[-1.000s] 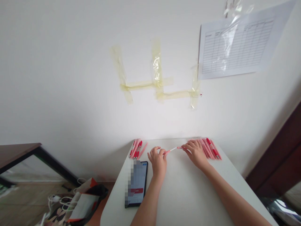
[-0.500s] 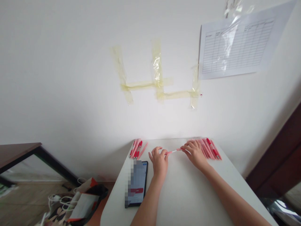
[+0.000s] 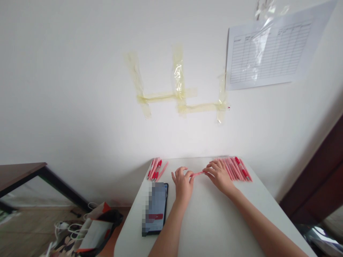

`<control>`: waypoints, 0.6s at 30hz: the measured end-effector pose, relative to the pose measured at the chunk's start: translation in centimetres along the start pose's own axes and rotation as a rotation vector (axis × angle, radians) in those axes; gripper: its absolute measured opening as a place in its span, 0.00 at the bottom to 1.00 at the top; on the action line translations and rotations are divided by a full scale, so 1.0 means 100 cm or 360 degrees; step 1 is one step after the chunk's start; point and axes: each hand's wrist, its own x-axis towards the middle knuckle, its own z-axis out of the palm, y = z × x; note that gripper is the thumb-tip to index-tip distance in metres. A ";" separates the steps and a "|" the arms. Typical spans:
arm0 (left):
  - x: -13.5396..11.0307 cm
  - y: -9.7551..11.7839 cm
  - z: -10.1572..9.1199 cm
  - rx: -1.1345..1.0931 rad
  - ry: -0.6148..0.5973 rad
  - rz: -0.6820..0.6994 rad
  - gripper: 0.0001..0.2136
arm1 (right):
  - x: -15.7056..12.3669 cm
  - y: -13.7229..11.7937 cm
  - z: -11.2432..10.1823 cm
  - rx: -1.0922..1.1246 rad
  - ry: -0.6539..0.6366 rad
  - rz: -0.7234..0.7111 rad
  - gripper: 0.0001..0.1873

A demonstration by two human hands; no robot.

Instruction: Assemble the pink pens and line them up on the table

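Observation:
Between my hands, just above the white table (image 3: 214, 221), is a slim pink pen (image 3: 198, 174), held nearly level. My left hand (image 3: 183, 184) pinches its left end with thumb and finger, the other fingers spread. The fingertips of my right hand (image 3: 219, 176) close on its right end. Right of that hand lies a row of several pink pens (image 3: 233, 169), with a red pen (image 3: 242, 169) among them. A smaller group of pink and red pens (image 3: 154, 169) lies at the table's back left, beyond my left hand.
A phone (image 3: 157, 210) lies by the table's left edge, near my left forearm. The table's back meets a white wall (image 3: 93, 89) with yellowed tape (image 3: 179, 82) and a printed sheet (image 3: 270, 53). On the floor at left sits a bag with white cables (image 3: 76, 230).
My hands have come slightly closer together. The white stretch that showed in the middle of the pen is covered now, its two pink parts joined. The pen groups have not moved.

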 end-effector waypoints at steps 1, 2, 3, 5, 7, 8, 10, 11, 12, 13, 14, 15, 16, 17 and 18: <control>0.000 0.000 0.000 -0.0006 -0.0005 -0.0001 0.07 | 0.000 0.000 0.000 0.0004 -0.0005 0.0001 0.09; 0.000 0.000 0.000 -0.0012 -0.0009 -0.0002 0.07 | 0.000 0.000 0.001 0.0009 -0.0008 0.0001 0.10; 0.000 0.000 0.000 -0.0020 -0.0011 -0.0004 0.07 | 0.000 0.000 0.001 0.0015 -0.0011 -0.0002 0.10; 0.000 0.000 0.000 -0.0038 -0.0009 -0.0007 0.07 | 0.000 -0.001 0.001 0.0030 -0.0022 -0.0008 0.10; 0.000 -0.001 0.000 -0.0055 -0.0013 -0.0012 0.07 | 0.001 -0.001 0.001 0.0048 -0.0036 -0.0013 0.10; 0.000 -0.001 0.000 -0.0062 -0.0019 -0.0017 0.07 | 0.001 -0.002 0.001 0.0056 -0.0044 -0.0014 0.10; 0.000 -0.002 0.001 -0.0067 -0.0034 -0.0027 0.07 | 0.001 -0.003 0.001 0.0071 -0.0058 -0.0010 0.11; 0.000 -0.002 0.001 -0.0067 -0.0041 -0.0030 0.07 | 0.001 -0.004 0.000 0.0080 -0.0065 -0.0005 0.12; 0.000 -0.002 0.001 -0.0068 -0.0045 -0.0030 0.07 | 0.001 -0.005 0.000 0.0094 -0.0075 0.0001 0.13; 0.000 -0.002 0.001 -0.0070 -0.0048 -0.0028 0.08 | 0.001 -0.006 0.000 0.0110 -0.0087 0.0007 0.14; 0.000 -0.002 0.002 -0.0072 -0.0050 -0.0024 0.08 | 0.001 -0.007 -0.001 0.0129 -0.0103 0.0011 0.14; 0.000 -0.002 0.002 -0.0074 -0.0052 -0.0023 0.08 | 0.001 -0.007 -0.001 0.0150 -0.0121 0.0015 0.14; -0.001 -0.002 0.002 -0.0075 -0.0051 -0.0025 0.08 | 0.001 -0.008 -0.002 0.0172 -0.0135 0.0022 0.14; -0.001 -0.002 0.002 -0.0076 -0.0049 -0.0029 0.08 | 0.001 -0.008 -0.002 0.0193 -0.0146 0.0030 0.14; -0.001 -0.002 0.002 -0.0074 -0.0047 -0.0032 0.08 | 0.002 -0.009 -0.003 0.0214 -0.0154 0.0041 0.13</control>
